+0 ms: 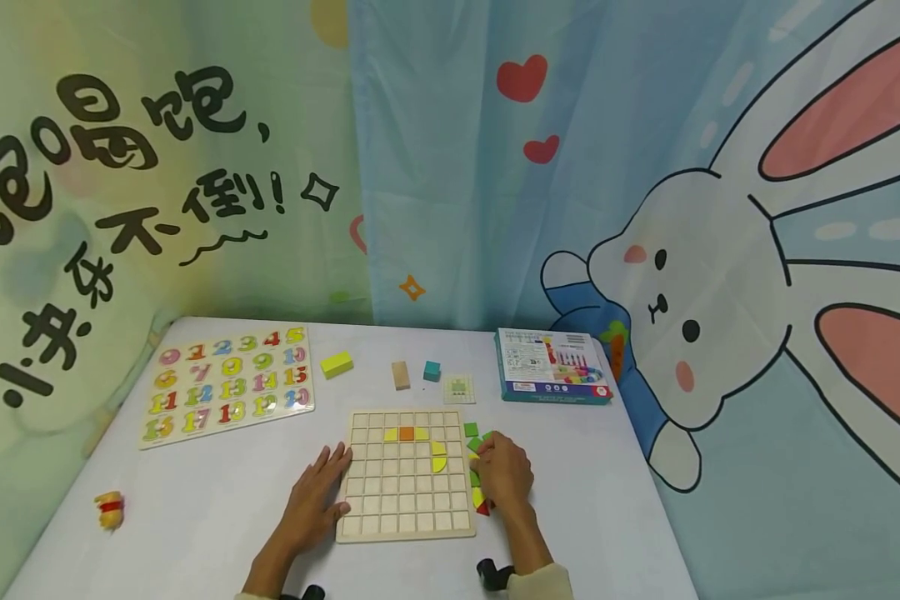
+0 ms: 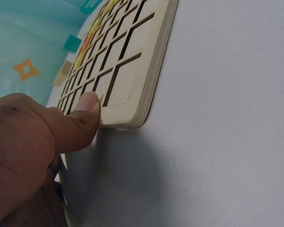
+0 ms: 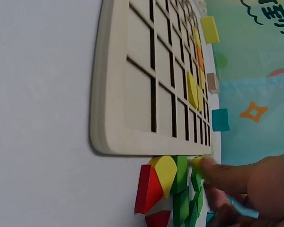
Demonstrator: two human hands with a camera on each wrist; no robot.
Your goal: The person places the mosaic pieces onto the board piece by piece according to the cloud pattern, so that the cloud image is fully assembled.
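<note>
A wooden grid board [image 1: 405,537] lies on the table. An orange square [image 1: 407,433] sits in its upper row between two yellow pieces, and a yellow quarter-round piece [image 1: 439,464] sits lower right, below another yellow one. My left hand [image 1: 311,504] rests against the board's left edge, fingers spread, thumb [image 2: 87,106] on the rim near the corner. Beside the right edge, my right hand [image 1: 505,471] pinches a small yellow block [image 3: 197,163], partly hidden behind the fingers. Around it lie green blocks [image 3: 181,205], a yellow rounded block [image 3: 164,172] and red blocks [image 3: 148,189].
Behind the board stand a yellow block [image 1: 337,364], a tan block [image 1: 401,375], a teal block [image 1: 432,371] and a small patterned card [image 1: 459,389]. A number board [image 1: 228,383] lies back left, a boxed toy set [image 1: 553,367] back right, and a small yellow-red figure [image 1: 110,509] at left.
</note>
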